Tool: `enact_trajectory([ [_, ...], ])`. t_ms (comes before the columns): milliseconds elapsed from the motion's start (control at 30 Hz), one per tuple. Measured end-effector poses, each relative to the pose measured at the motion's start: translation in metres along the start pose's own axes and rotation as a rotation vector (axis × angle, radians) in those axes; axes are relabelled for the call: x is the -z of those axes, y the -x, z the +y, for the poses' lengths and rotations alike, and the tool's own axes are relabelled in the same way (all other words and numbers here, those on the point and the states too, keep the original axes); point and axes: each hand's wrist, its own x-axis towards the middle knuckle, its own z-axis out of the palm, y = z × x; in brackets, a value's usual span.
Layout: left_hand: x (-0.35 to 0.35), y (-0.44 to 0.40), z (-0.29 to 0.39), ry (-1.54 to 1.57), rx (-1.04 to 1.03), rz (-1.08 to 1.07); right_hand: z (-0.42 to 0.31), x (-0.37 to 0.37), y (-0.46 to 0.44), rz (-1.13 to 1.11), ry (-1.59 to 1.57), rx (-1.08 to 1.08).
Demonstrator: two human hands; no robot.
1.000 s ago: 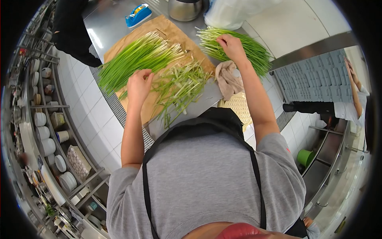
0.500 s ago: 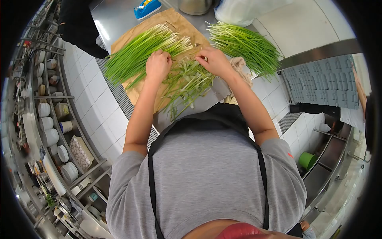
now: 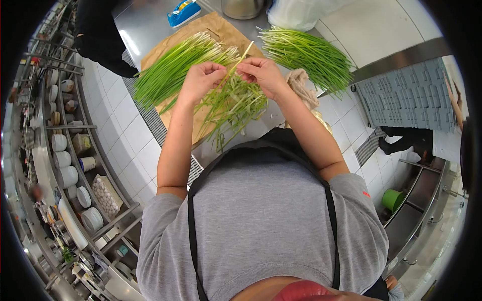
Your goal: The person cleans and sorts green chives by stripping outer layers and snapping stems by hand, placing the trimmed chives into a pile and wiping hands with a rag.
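A single pale-ended garlic chive (image 3: 246,51) stands slanted between my hands, its white end pointing up and away. My left hand (image 3: 205,80) pinches it lower down with thumb and fingers. From the other side, my right hand (image 3: 262,76) has its thumb and forefinger closed at the stalk. Beneath both hands lies a loose heap of limp chive trimmings (image 3: 241,103). A big bunch of chives (image 3: 175,65) rests on brown paper (image 3: 213,22) to the left, white ends toward the middle. Another bunch of chives (image 3: 309,55) lies on the right.
A blue tape dispenser (image 3: 184,13), a metal pot (image 3: 242,7) and a white plastic bag (image 3: 293,12) stand at the back of the steel table. A crumpled cloth (image 3: 301,88) lies by my right forearm. A person in dark clothes (image 3: 100,37) stands at far left.
My hands have come closer together over the trimmings. One chive now shows upright between them; half a second ago the hands were apart, with no raised stalk visible.
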Motion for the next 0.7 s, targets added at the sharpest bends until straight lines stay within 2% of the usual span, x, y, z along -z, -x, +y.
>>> enact_trajectory([
  [100,0.006,-0.003,-0.003,-0.185,-0.073,0.125,-0.001,0.005,0.005,0.015,0.027,-0.016],
  [200,0.005,0.003,0.004,-0.802,-0.113,0.152,0.0,0.01,0.008,-0.021,0.035,0.004],
  [300,0.001,-0.001,-0.013,-0.958,-0.732,0.256,-0.005,0.01,0.014,-0.01,0.02,0.016],
  [400,-0.02,0.008,0.003,-0.327,-0.321,0.077,-0.006,0.009,0.017,0.003,0.04,0.022],
  [500,-0.026,0.009,-0.002,-0.394,-0.228,-0.127,-0.011,0.003,0.021,0.044,-0.069,0.027],
  [600,-0.029,0.012,-0.005,-0.346,-0.221,-0.114,-0.011,0.009,0.016,0.107,-0.046,0.111],
  [700,-0.025,0.02,0.003,-0.26,-0.201,-0.136,-0.039,0.027,0.014,0.318,-0.291,0.291],
])
